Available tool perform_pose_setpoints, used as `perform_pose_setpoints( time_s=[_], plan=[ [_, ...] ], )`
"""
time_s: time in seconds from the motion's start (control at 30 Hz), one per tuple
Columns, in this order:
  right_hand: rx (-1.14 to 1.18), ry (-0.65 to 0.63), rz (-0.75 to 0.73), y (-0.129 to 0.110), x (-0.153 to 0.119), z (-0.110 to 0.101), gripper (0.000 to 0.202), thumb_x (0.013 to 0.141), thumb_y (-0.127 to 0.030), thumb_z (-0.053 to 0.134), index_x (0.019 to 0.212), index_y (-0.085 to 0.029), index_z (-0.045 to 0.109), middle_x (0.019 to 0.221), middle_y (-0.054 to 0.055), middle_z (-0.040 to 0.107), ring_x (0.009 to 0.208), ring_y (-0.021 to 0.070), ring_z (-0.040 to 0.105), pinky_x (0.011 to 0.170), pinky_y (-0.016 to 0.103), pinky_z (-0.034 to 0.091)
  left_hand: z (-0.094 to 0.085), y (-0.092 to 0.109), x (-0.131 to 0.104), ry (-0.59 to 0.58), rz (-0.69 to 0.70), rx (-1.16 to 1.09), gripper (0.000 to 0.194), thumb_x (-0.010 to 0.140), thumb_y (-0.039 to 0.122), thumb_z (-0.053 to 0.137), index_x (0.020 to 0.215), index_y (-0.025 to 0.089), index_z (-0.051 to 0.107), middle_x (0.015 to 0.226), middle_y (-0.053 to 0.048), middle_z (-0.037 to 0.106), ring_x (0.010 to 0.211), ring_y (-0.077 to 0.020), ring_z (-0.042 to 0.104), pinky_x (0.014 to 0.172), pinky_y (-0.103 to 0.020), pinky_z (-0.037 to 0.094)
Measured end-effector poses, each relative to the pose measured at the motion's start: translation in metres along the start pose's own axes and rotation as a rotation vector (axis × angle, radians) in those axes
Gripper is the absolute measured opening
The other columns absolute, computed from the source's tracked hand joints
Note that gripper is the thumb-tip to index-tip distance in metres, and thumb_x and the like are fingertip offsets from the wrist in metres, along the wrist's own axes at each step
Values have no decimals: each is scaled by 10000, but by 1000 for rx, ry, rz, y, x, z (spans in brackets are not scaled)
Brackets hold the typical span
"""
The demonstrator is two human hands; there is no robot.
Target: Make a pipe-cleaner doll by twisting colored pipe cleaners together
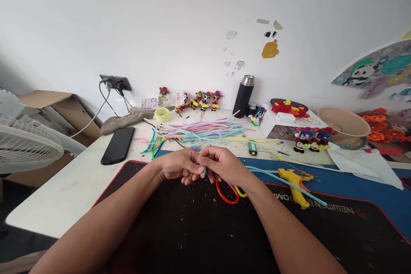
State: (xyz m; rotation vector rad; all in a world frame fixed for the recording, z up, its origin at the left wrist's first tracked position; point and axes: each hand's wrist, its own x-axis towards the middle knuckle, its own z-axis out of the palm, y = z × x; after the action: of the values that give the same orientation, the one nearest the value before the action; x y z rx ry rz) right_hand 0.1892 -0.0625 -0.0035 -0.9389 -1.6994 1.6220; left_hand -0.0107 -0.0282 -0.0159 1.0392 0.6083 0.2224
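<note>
My left hand [178,164] and my right hand [224,163] meet over the dark desk mat [192,231], fingertips together. Between the thumbs and fingers shows the end of a small mint-green fuzzy piece, which looks like pipe cleaner [203,172]; the rest of it is hidden by my fingers. Both hands are closed in a pinch on it. Just beneath my right hand lies a pair of scissors with a red handle loop [227,200], its blades out of sight. Behind my hands a bundle of pastel pipe cleaners [205,130] lies across the table.
To the right is a yellow glue gun [295,184] beside a long pale-blue pipe cleaner [311,198]. A phone [118,145] lies at left, near a fan [28,141]. Along the wall stand small figurines [205,100], a black thermos [244,96] and a white box [279,125].
</note>
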Motion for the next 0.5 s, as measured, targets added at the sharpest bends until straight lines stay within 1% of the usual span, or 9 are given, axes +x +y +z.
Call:
perform_pose_setpoints(
  time_s=[0.1, 0.27, 0.37, 0.5],
  plan=[
    [-6, 35, -4, 4, 1, 0, 359, 941, -546, 639, 904, -191, 597, 695, 0, 688, 444, 90, 560, 386, 181, 338, -1, 2, -1, 22, 2, -4, 362, 663, 401, 914, 753, 100, 734, 586, -29, 676, 429, -110, 627, 379, -147, 463],
    [-74, 183, -35, 8, 3, -1, 294, 949, -486, 636, 879, -203, 606, 532, -57, 584, 398, 98, 523, 419, 201, 353, -2, 7, -3, 113, 35, 0, 368, 686, 407, 906, 760, 111, 700, 630, -30, 686, 469, -104, 632, 451, -172, 508],
    [-177, 274, -65, 6, 3, -2, 257, 953, -445, 636, 865, -204, 617, 543, -60, 592, 416, 102, 546, 469, 217, 391, -1, 7, -2, 171, 66, 16, 387, 690, 423, 903, 795, 115, 693, 679, -43, 706, 517, -126, 668, 451, -177, 499],
    [-268, 346, -76, 7, 4, -4, 209, 971, -404, 605, 901, -208, 631, 554, -58, 607, 438, 115, 569, 516, 238, 425, 4, 6, 1, 229, 148, 70, 396, 750, 454, 857, 877, 116, 696, 827, -90, 752, 578, -139, 695, 497, -201, 525]
  ],
)
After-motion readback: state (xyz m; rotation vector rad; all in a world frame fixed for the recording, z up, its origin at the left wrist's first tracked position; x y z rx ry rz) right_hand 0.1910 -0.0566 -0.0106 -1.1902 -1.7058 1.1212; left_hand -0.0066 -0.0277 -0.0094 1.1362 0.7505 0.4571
